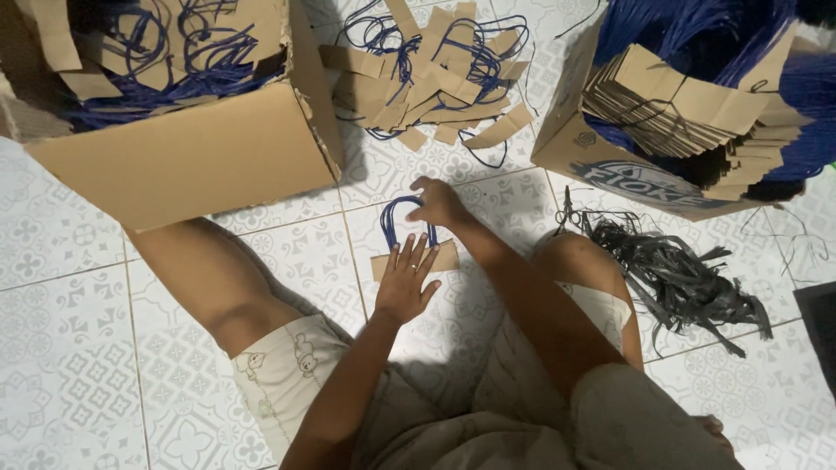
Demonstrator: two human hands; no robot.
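Here we list first a flat brown cardboard strip (442,258) with a dark blue cord loop (399,218) rising from it, lying on the white patterned tile floor (61,348) between our two bare legs.

- Left hand (407,280): laid flat on the strip, fingers (420,252) spread and straight, pressing rather than gripping.
- Right hand (438,202): at the top of the loop, fingers curled onto the cord; the exact pinch is hidden from us.
- Legs: left thigh (209,274) stretched out to the left, right knee (579,257) bent up to the right; pale printed shorts (283,370) on both.

Further out:

- A loose heap of finished brown strips with blue cord (435,74), on the floor just beyond the hands.
- A large open brown cardboard box (187,157), upper left, holding more strips and tangled blue cord; its near wall touches our left leg.
- A second cardboard box with blue print (610,170), upper right, tipped towards us, with a neat stack of brown cardboard strips (688,113) and bundles of blue cord (810,96).
- A tangle of black plastic strapping (675,274), on the floor just beside the right knee.
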